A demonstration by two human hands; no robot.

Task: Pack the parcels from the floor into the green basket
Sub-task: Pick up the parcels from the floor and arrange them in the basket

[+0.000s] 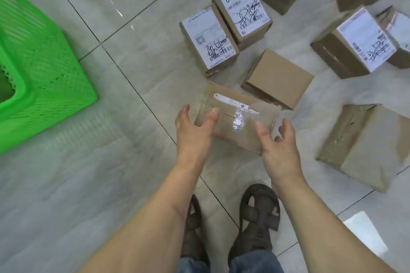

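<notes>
Both hands are on a flat brown cardboard parcel wrapped in shiny clear tape (237, 117), w/ a torn white label strip across its top. Left hand (194, 126) grips the left end, thumb on the top face, other fingers at the left edge. Right hand (277, 142) holds the near right corner, thumb on top, fingers curled by the right side. Can't tell if the parcel is off the floor or touching it, pic is a bit blurry there.

Bright green plastic lattice basket (33, 73) sits well apart on the left, on the grey tiled floor (111, 162).

Other parcels nearby: a plain brown cardboard box (279, 77) just behind the held one, two brown boxes w/ white scribbled shipping labels (226, 26) side by side beyond it, a wide taped brown box (363, 146) on the right, more labelled boxes top right. Dark sandals (257, 217) below the arms.
</notes>
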